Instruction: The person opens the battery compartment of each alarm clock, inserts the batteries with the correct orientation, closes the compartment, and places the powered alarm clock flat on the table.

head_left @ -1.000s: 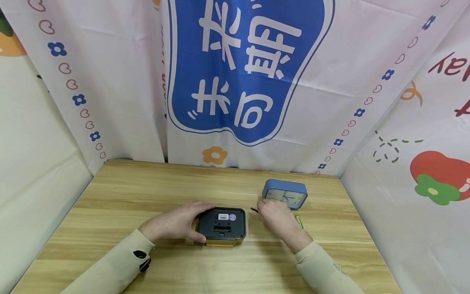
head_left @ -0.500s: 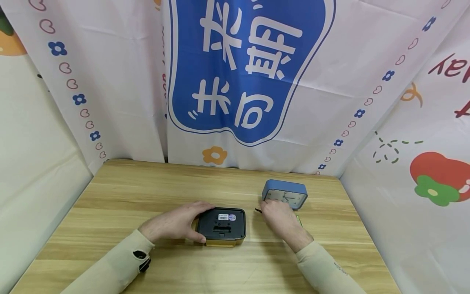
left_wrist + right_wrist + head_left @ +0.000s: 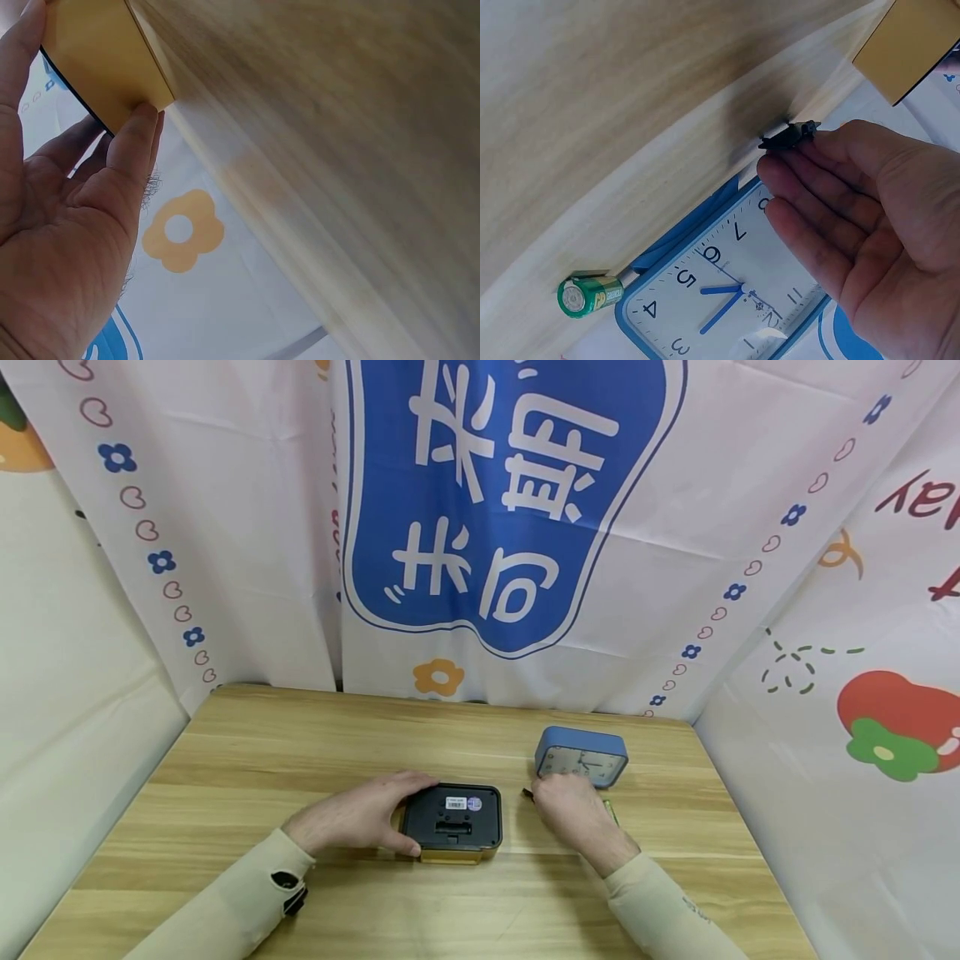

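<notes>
My left hand [image 3: 363, 818] grips the left end of a yellow clock [image 3: 451, 857] that lies with its black back [image 3: 420, 818] upward. Its thumb is at the near side and the fingers are at the far side. In the back is a dark battery slot [image 3: 453, 828], below a white label. My right hand [image 3: 566, 806] pinches a small black plastic battery cover [image 3: 789, 136] between thumb and fingertips, close over the tabletop. Behind that hand stands a blue alarm clock [image 3: 581, 741], its face toward me. A green battery [image 3: 590, 295] lies on the table near the blue clock.
The wooden table [image 3: 300, 743] ends at a white printed curtain [image 3: 262, 610] behind, with more cloth at both sides. The blue clock is close beyond the right knuckles.
My right hand has shifted slightly right and toward me, and the small black cover has turned in its fingers. The left hand and the yellow clock stay where they were.
</notes>
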Tool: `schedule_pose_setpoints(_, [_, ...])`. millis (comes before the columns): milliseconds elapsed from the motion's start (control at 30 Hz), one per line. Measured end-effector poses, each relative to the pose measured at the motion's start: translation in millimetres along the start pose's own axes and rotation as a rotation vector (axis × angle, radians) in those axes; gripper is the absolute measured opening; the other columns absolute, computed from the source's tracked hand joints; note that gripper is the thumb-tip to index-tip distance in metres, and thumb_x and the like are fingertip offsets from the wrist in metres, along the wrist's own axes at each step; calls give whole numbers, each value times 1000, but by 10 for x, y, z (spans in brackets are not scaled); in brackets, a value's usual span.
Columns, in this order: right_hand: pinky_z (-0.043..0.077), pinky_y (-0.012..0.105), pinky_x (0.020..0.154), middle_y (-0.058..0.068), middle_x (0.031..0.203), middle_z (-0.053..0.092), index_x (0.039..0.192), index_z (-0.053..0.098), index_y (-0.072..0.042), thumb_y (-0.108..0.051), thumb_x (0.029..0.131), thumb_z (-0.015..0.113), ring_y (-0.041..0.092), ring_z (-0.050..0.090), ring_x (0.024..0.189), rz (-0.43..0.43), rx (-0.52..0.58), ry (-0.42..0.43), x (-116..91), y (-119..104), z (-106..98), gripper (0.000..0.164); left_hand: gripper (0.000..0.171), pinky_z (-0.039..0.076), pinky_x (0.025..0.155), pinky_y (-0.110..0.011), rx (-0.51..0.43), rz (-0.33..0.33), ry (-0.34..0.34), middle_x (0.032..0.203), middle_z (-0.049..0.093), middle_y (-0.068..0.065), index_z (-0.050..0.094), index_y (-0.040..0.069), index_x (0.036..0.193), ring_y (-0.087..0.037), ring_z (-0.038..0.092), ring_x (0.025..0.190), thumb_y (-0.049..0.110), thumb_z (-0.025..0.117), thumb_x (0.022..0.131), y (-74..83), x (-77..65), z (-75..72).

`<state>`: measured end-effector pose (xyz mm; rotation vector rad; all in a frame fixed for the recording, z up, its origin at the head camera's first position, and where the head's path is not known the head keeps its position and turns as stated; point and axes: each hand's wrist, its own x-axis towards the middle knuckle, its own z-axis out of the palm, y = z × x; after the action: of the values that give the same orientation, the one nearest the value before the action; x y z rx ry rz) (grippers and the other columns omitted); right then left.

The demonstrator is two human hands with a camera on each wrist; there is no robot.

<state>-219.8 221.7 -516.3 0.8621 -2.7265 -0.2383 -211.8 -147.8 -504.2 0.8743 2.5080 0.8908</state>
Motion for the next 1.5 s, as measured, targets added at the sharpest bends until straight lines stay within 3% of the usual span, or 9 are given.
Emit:
schedule_pose_setpoints(200, [55,30,45,1,71,73,82,78,-10,-6,101,87,12,54,55,20,-7,-65,11,-60,-65,21,107,50,135,-70,-3,1,-1,178,56,-21,53,9,175,-47,57,163,43,106,88,-4,1,0])
schedule_pose_setpoints(500, [61,35,50,1,76,76,84,79,-12,-8,100,88,14,61,59,46,-11,-103,29,-102,-63,19,107,49,136,-70,-11,-5,-3,179,55,-22,53,9,175,-48,56,163,43,106,89,-5,-1,-2])
schedule_pose_setpoints(633, [62,35,52,2,79,77,86,79,-11,-9,101,87,16,65,62,68,39,-113,21,-83,-85,17,106,50,136,-70,-10,-8,-5,179,55,-22,53,10,175,-47,57,163,43,105,89,-15,6,-1])
schedule_pose_setpoints(933, [68,39,62,0,89,79,95,78,-14,-23,106,89,20,73,72,193,128,-182,6,32,-189,18,107,50,135,-71,-2,-6,-4,178,55,-22,53,9,175,-48,57,162,44,105,89,-20,8,6])
schedule_pose_setpoints(1200, [70,46,71,5,96,83,113,83,-12,-24,104,92,24,77,82,250,203,-201,-57,161,-259,17,105,52,134,-69,-16,-11,-7,178,57,-20,54,11,175,-45,58,162,42,105,90,-30,18,10])
schedule_pose_setpoints(1500, [72,50,79,9,103,86,111,83,-9,-16,103,90,25,80,87,344,259,-257,-159,349,-294,12,104,52,134,-68,-17,-23,-11,178,56,-19,54,13,175,-44,58,162,42,105,90,-56,30,8])
